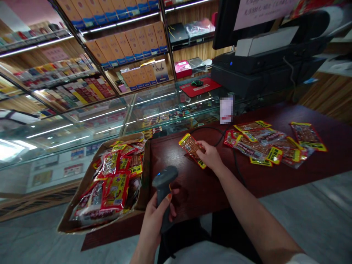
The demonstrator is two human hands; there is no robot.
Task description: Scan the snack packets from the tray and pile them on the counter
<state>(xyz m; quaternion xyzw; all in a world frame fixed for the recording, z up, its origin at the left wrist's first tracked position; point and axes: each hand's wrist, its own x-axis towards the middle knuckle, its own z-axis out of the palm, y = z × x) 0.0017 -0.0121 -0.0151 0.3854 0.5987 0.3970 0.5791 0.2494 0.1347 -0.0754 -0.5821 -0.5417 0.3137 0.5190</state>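
My left hand (158,212) is wrapped round the handle of a grey barcode scanner (165,176), held upright near the table's front edge with a small blue light on its head. My right hand (210,156) pinches a snack packet (189,145) with yellow ends and brown contents, just over the dark red wooden table (167,154). To the left, a cardboard box (145,176) holds many red and yellow packets (115,190). A loose pile of similar packets (255,145) lies to the right, with a single packet (308,135) at its far side.
A black cable (238,168) runs across the table. Behind it stands a glass display counter (110,117) bearing a red mouse pad (211,87), a mouse (197,83) and a monitor (224,25) over a dark cash-register base (242,79). Shelves with orange boxes (132,42) line the back.
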